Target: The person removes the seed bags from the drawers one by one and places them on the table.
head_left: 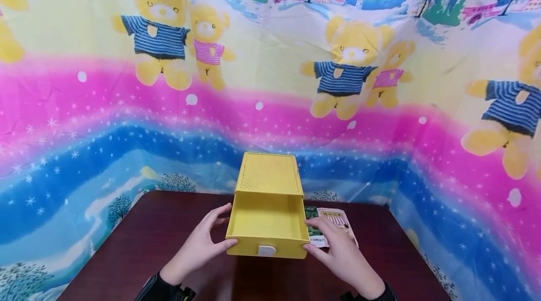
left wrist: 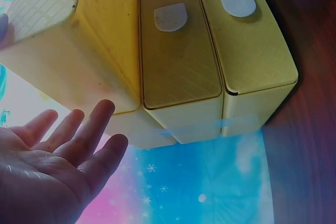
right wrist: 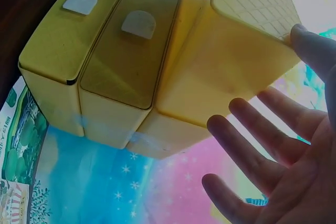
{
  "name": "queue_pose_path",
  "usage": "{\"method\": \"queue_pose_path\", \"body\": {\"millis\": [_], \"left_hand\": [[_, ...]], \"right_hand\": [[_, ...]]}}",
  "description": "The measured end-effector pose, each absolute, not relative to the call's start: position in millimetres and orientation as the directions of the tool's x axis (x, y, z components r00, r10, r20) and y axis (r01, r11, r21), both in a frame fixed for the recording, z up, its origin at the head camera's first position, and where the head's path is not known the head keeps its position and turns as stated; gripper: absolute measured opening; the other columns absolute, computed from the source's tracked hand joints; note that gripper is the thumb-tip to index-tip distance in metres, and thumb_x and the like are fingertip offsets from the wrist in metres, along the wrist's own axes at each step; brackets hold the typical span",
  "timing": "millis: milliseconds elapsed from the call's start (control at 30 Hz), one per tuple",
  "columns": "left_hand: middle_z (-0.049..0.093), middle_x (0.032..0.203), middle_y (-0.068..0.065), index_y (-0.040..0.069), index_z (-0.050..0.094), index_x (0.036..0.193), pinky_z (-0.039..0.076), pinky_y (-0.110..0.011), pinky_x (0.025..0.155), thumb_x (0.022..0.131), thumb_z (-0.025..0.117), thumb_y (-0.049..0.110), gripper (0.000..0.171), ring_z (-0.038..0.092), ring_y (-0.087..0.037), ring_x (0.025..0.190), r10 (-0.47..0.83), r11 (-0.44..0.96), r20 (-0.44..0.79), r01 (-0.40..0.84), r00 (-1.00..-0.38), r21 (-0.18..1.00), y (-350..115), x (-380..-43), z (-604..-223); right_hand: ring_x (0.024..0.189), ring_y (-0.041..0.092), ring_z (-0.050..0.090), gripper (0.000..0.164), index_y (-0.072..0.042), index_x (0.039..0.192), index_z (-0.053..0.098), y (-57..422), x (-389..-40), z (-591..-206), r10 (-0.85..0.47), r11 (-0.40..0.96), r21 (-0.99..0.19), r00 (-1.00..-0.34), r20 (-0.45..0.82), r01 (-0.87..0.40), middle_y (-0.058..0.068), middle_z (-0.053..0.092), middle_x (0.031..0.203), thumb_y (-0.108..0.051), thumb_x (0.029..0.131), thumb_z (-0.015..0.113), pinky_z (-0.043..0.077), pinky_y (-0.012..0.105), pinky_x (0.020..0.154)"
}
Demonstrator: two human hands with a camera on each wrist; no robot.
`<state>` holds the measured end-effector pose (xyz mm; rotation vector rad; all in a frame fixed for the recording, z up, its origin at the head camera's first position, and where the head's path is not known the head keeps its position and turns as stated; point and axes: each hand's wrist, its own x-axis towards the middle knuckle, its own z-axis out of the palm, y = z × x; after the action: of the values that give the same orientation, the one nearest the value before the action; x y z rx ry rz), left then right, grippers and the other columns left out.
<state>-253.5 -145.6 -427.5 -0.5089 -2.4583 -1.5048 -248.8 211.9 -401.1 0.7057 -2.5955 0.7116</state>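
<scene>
The top drawer (head_left: 245,248) projects from the yellow three-drawer unit (head_left: 269,173), which stands mid-width near the far edge of the dark table (head_left: 177,216). A white pull tab (head_left: 266,250) is centred on the drawer's front panel. Below, the middle drawer (left wrist: 181,64) and bottom drawer (left wrist: 254,45) sit closed, each with a white tab.

The left hand (head_left: 200,244) is spread wide: thumb at the front panel's left end, fingers extended beside the left wall. The right hand (head_left: 342,253) mirrors it at the right end.

Printed paper (head_left: 336,214) lies right of the unit, toward the table's far right corner. A teddy-bear-patterned cloth (head_left: 262,80) hangs beyond the far edge.
</scene>
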Motion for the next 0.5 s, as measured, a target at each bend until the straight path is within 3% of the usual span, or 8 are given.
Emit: {"method": "queue_pose_path", "body": {"millis": [300,500], "left_hand": [[0.047,0.153,-0.009,0.017,0.044,0.152,0.055,-0.031,0.092,0.083,0.087,0.031,0.083,0.061,-0.029,0.126,0.193,0.415,0.379,0.425,-0.905,0.804,-146.3,-252.9,-424.8],[0.049,0.151,-0.008,0.019,0.046,0.151,0.054,-0.036,0.096,0.081,0.088,0.032,0.083,0.063,-0.026,0.123,0.179,0.432,0.417,0.452,-0.891,0.78,-146.6,-255.9,-423.2]], "right_hand": [[0.125,0.012,0.059,0.051,-0.025,0.135,0.063,210.6,-247.3,-400.9,-0.342,0.746,-0.407,-0.828,0.443,-0.526,-0.017,0.061,0.131,-0.043,0.089,0.078,0.054,0.041,0.098],[0.118,0.01,0.063,0.054,-0.022,0.137,0.062,211.9,-251.1,-399.9,-0.362,0.734,-0.396,-0.812,0.458,-0.552,-0.015,0.064,0.127,-0.042,0.089,0.078,0.056,0.037,0.092]]}}
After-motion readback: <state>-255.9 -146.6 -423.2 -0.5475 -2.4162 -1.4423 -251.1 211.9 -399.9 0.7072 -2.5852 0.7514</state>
